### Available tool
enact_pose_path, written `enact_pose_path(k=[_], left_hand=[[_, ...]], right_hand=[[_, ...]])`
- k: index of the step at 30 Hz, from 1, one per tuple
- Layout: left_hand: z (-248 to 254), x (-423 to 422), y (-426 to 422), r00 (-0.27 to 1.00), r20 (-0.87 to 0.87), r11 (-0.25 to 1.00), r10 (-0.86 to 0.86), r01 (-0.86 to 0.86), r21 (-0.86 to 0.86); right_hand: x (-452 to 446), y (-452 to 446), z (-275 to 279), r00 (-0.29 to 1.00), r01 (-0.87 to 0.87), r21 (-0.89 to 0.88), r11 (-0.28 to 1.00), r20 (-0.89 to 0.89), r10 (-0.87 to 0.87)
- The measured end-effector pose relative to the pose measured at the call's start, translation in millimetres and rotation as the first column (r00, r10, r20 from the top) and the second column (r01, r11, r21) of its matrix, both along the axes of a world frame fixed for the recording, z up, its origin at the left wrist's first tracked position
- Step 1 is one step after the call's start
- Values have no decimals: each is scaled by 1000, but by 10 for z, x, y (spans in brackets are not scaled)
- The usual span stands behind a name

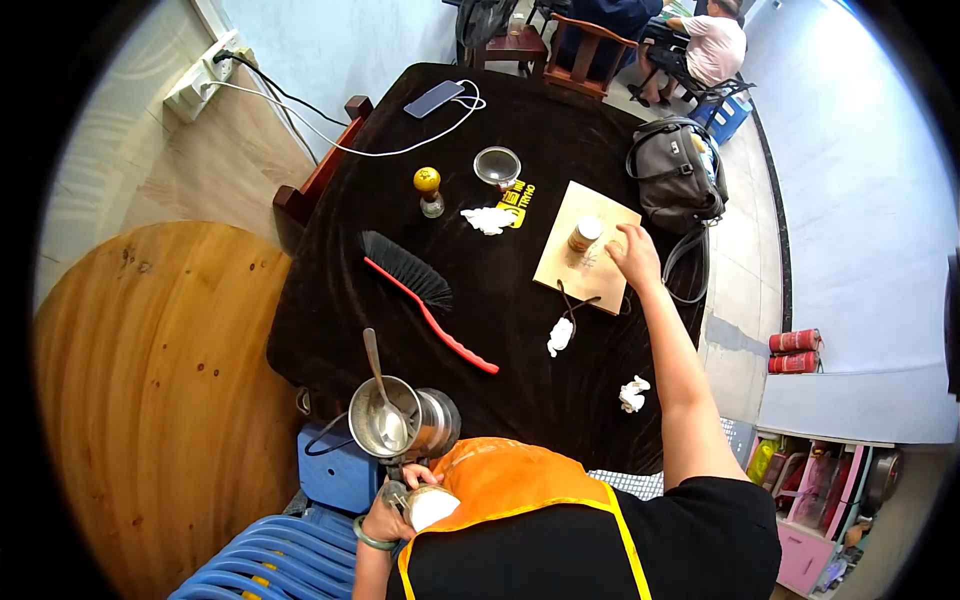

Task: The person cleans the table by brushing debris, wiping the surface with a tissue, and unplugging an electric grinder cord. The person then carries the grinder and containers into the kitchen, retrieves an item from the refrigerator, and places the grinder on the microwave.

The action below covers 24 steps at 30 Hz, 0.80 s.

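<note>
My right hand (637, 258) reaches over a brown paper bag (572, 225) lying flat, its fingers apart and nothing between them. Just left of the fingertips, a small white-topped jar (586, 234) stands on the bag. Down at my orange apron (520, 465), my left hand (385, 515) is closed round a roundish container (432, 507) with a white end; the exact kind is unclear. Right above that hand is a steel grinder (437, 420) with its round cup open, and a metal spoon (388, 425) rests inside the cup.
On the dark tablecloth (520, 390) lie a red-handled brush (425, 305), a sieve (497, 166), a yellow-topped bottle (428, 190), crumpled tissues (489, 220) and a charging phone (434, 99). A handbag (678, 175) sits at the right edge. Blue stools (290, 560) are lower left. People sit farther back.
</note>
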<state>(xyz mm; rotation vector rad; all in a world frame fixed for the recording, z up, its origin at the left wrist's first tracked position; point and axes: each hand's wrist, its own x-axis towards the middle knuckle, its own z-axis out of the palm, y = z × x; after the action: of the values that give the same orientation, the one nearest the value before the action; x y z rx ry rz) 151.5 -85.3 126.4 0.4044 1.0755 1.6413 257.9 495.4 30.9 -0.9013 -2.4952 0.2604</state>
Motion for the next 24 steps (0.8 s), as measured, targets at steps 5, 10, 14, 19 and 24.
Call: enact_pose_path(k=[5,10,14,19,24], left_hand=[[92,-139,20,996,11,993,-91,91,-80],[195,-253,61,994,61,988,-87,94,-124],[119,-325,82,994,70,989,-80,88,-116],[124,-393,180,992,64,988,-105,111,-104],[111,-463,234,988,40,981,-149,153,-120]], right_hand=[[-556,-33,-102,935,-90,-18,996,344,91],[-747,37,-549,911,-106,70,992,408,68],[-627,-94,-349,975,-79,2,997,208,77],[-323,-425,-94,982,-64,22,998,182,58],[-13,-569,-128,978,53,41,998,198,-60]])
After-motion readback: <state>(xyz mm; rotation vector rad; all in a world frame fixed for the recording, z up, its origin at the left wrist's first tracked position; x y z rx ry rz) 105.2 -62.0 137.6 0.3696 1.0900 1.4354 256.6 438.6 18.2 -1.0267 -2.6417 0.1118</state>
